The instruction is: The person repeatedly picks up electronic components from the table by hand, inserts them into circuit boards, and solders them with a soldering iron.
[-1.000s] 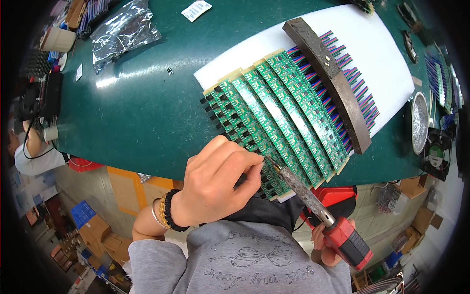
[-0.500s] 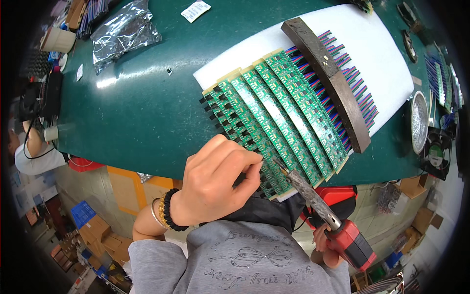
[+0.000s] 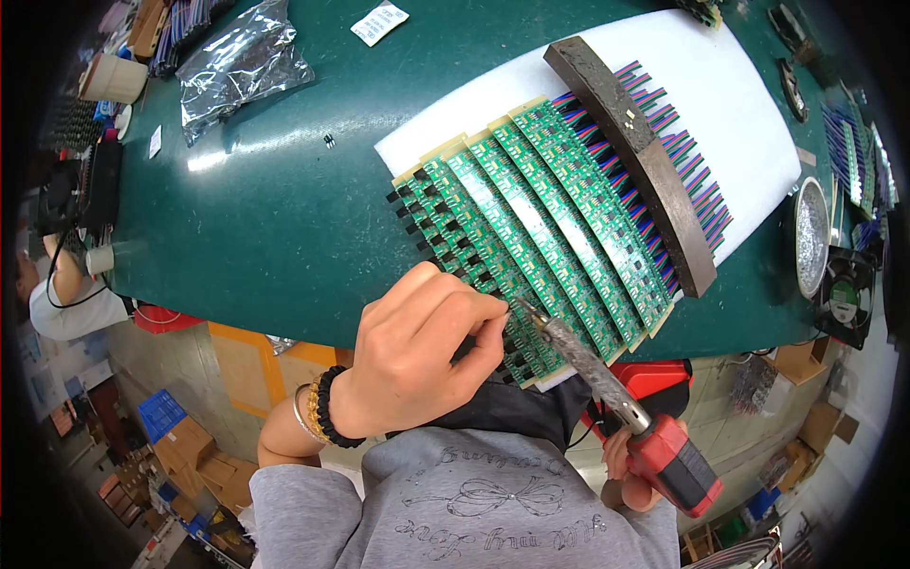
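Note:
Green circuit boards (image 3: pixel 559 204) lie in overlapping rows on a white foam sheet (image 3: pixel 749 123). Small black components (image 3: pixel 431 209) stick out along the near-left rows. My left hand (image 3: pixel 417 351) is pinched over the near edge of these rows, thumb and forefinger together; whatever lies between the fingertips is too small to make out. From the right, my right hand (image 3: pixel 626 469) grips a soldering iron (image 3: pixel 588 365) by its red and black handle. The iron's tip is at the boards, just right of my left fingertips; whether it touches is hard to see.
A dark metal bar (image 3: pixel 645 156) lies across coloured wires (image 3: pixel 701 185) beyond the boards. A clear plastic bag (image 3: pixel 242 66) and a white label (image 3: pixel 379 23) lie on the green table (image 3: pixel 256 228). At the right are a round metal dish (image 3: pixel 810 237) and a small fan (image 3: pixel 846 296). Another person's arm (image 3: pixel 66 270) shows far left.
The soldering iron has shifted slightly left, bringing its tip closer to my left fingertips. My left hand has stayed in place.

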`<move>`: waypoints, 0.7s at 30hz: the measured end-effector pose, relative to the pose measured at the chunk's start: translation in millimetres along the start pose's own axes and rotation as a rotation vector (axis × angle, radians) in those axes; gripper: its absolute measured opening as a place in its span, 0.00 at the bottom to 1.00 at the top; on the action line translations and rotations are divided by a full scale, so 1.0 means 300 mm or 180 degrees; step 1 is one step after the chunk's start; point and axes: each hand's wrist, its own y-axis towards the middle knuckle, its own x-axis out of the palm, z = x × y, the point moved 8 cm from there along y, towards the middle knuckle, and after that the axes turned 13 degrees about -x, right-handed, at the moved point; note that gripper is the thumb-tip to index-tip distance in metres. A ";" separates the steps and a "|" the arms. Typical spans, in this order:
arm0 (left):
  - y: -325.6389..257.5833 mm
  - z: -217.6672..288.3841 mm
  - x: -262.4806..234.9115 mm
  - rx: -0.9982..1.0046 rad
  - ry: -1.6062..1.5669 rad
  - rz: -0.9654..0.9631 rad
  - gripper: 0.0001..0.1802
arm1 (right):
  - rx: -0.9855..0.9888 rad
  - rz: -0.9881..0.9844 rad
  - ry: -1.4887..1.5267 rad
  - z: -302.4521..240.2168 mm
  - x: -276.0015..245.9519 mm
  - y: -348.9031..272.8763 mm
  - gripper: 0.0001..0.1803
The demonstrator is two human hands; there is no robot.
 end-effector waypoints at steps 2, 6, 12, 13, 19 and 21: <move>0.001 0.000 -0.001 0.0004 -0.0011 -0.0005 0.12 | -0.0049 -0.0428 0.0240 0.003 -0.001 0.007 0.40; 0.000 0.000 -0.001 0.0010 -0.0020 -0.0021 0.12 | 0.0040 -0.0524 0.0411 0.031 -0.029 -0.033 0.42; -0.001 -0.003 0.000 -0.0025 -0.0057 -0.0041 0.11 | 0.0160 -0.0376 0.0417 0.061 -0.054 -0.079 0.47; 0.000 -0.001 0.002 -0.0005 -0.0093 -0.0045 0.11 | 0.0067 -0.0412 0.0404 0.058 -0.053 -0.066 0.48; 0.002 0.027 -0.054 0.0049 0.0174 0.0048 0.10 | -0.0883 -0.0536 0.0174 0.016 -0.011 0.078 0.47; 0.021 0.001 -0.136 -0.0048 0.0557 0.0375 0.09 | -0.0980 -0.0442 0.0169 0.014 0.014 0.112 0.47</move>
